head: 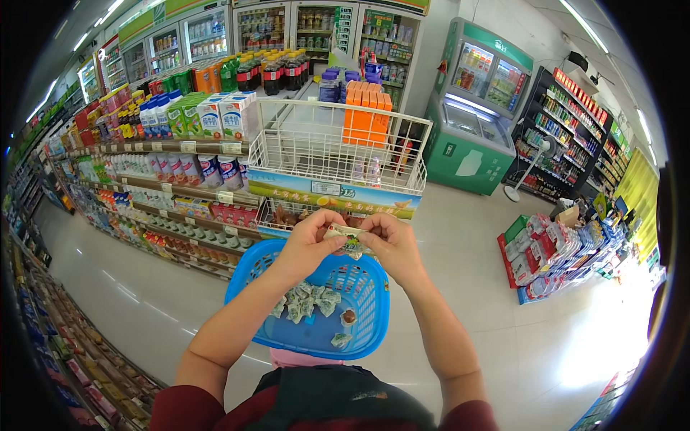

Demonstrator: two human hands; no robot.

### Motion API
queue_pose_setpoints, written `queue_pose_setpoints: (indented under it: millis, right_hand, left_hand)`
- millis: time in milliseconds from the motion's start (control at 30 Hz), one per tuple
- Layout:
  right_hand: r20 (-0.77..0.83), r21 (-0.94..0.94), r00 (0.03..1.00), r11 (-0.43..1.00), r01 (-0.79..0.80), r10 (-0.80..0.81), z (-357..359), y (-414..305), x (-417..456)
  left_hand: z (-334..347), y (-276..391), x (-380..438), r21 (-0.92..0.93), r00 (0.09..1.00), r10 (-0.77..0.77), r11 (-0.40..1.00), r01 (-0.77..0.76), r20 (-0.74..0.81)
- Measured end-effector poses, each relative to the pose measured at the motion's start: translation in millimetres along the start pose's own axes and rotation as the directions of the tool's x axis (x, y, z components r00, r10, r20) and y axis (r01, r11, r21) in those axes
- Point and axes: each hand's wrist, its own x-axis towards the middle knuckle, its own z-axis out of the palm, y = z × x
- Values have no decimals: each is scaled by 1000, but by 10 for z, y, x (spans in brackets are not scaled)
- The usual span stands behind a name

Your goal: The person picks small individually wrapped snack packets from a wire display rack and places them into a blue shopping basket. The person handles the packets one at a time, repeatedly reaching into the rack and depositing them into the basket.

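Note:
Between my two hands, above the far rim of a blue plastic basket (380, 334), is a small printed plastic packet (350, 241). The fingers and thumb of my left hand (310, 242) pinch one side of it; those of my right hand (396, 248) pinch the other. Several similar wrapped packets (306, 301) lie piled in the basket's left part. A packet with a brown round item (349, 317) and one more wrapped packet (340, 339) lie apart at its right.
A white wire rack (334, 156) holding orange boxes (368, 116) stands just ahead, with brown packets in its lower tier. Shelves of milk cartons (221, 116) run to the left. A green-and-white freezer (469, 156), a white standing fan (531, 167) and stacked packaged goods (555, 258) stand right.

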Motion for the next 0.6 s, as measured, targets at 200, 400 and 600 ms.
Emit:
queue_pose_setpoints:
  millis: [200, 400, 600]
  right_hand:
    - [3, -12, 1000, 1000, -15, 15, 58, -25, -18]
    - [7, -8, 1000, 1000, -14, 14, 95, 44, -17]
    - [75, -109, 991, 989, -102, 111, 120, 465, 44]
  left_hand:
    - [-14, -4, -57, -26, 999, -5, 1000, 4, -32]
    - [-57, -51, -81, -8, 999, -43, 999, 43, -33]
    - [-181, -431, -44, 19, 976, -206, 978, 208, -66]
